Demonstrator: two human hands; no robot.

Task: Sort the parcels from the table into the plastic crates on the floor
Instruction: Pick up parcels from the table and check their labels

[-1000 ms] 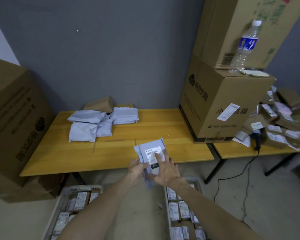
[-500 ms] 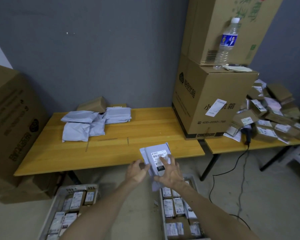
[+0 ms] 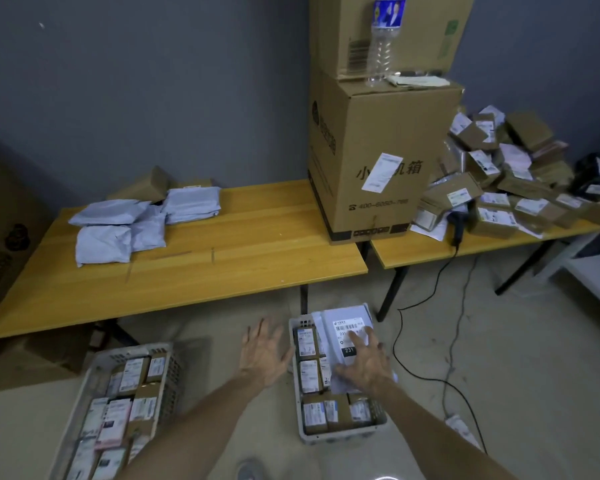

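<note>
The grey labelled parcel (image 3: pixel 343 327) is lying at the far end of the right crate (image 3: pixel 340 436), on top of the small boxes packed there. The right hand (image 3: pixel 364 365) is reaching out palm down over the parcel's near part, fingers spread and straight, gripping nothing. The left hand (image 3: pixel 265 355) is hovering just left of that crate, also splayed and released. Further left, the left crate (image 3: pixel 97 372) is sitting on the floor. Beyond, more grey parcels (image 3: pixel 118 226) are lying on the table (image 3: pixel 222 265).
</note>
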